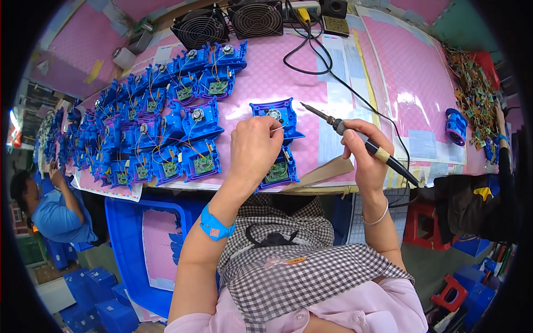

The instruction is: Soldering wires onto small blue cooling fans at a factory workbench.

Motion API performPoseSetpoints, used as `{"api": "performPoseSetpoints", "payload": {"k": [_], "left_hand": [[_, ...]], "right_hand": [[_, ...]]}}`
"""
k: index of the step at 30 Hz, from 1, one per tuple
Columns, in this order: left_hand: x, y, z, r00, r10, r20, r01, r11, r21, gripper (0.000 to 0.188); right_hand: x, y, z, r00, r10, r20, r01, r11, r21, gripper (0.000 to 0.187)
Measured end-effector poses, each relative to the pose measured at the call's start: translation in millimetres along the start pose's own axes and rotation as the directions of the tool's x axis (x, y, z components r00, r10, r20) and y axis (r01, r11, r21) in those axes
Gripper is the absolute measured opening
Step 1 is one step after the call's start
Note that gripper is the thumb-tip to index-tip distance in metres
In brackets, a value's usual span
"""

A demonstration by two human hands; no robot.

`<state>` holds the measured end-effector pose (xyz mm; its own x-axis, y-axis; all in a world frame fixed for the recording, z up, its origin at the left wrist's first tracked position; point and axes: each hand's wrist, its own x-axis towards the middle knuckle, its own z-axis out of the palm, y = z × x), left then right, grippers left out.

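My right hand (369, 150) is wrapped around a soldering iron (361, 136), whose tip points up and left, apart from the work. Close to the small round speaker (275, 115) in a blue plastic housing (288, 105), my left hand (252, 147) pinches a thin pale wire (279, 128). My left fingers hide part of that housing. Just below it, toward me, sits a second housing half with a green circuit board (276, 173), partly covered by my left wrist.
Rows of blue housings (166, 122) with boards, speakers and loose wires fill the left side. Two black fans (255, 19) stand at the back. A black cord (361, 97) runs across the table. Far right lie a blue part (456, 126) and piled boards (472, 91). A co-worker (61, 208) works at left.
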<state>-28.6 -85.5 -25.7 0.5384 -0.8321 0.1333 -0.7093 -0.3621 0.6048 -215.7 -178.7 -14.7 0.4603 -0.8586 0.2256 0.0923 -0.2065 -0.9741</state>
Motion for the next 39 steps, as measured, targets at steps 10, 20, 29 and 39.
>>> {"api": "performPoseSetpoints", "payload": {"k": [10, 20, 29, 39], "left_hand": [[-28, -9, -45, 0.935, -0.1, -0.34, 0.05, 0.987, -0.152, 0.019], [-22, 2, -16, 0.97, -0.07, -0.232, 0.008, 0.966, -0.258, 0.012], [-16, -6, -3, 0.965, 0.0, -0.263, -0.052, 0.98, -0.19, 0.011], [-15, -7, -3, 0.967, 0.045, -0.25, -0.087, 0.984, -0.158, 0.011]], "right_hand": [[-2, -5, 0, 1.0, 0.017, 0.011, -0.016, 0.999, -0.034, 0.019], [0, 1, 16, 0.99, -0.015, 0.141, 0.033, 0.992, -0.125, 0.015], [3, 14, 23, 0.99, -0.011, 0.143, 0.022, 0.997, -0.071, 0.016], [1, 13, 25, 0.991, 0.006, 0.136, 0.006, 0.996, -0.087, 0.017]]}}
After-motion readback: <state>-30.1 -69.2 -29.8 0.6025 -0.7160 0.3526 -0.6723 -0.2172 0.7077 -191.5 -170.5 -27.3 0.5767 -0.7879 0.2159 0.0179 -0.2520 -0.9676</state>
